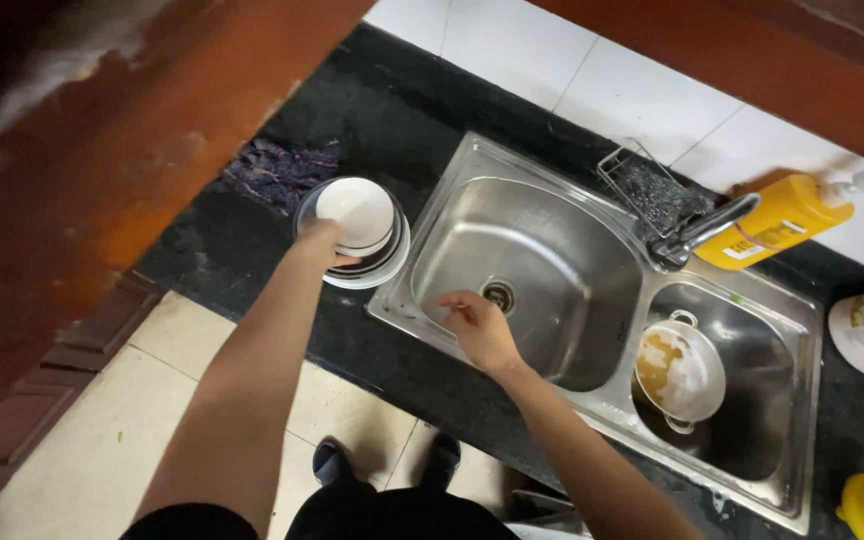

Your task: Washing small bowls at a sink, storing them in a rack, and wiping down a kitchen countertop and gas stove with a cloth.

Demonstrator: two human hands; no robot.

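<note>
While the left hand (318,240) grips the rim of a stack of white bowls (355,228) on the black counter (252,250), mouths up, the right hand (477,325) hovers loosely curled, empty, over the bare left basin (542,265). A stained white pot (680,372) sits tilted in the right basin (762,400).

The person is wearing dark, rounded, open-backed slippers (384,462) and dark clothing at the shoulder; both forearms and both hands are showing bare, without sleeves.
</note>
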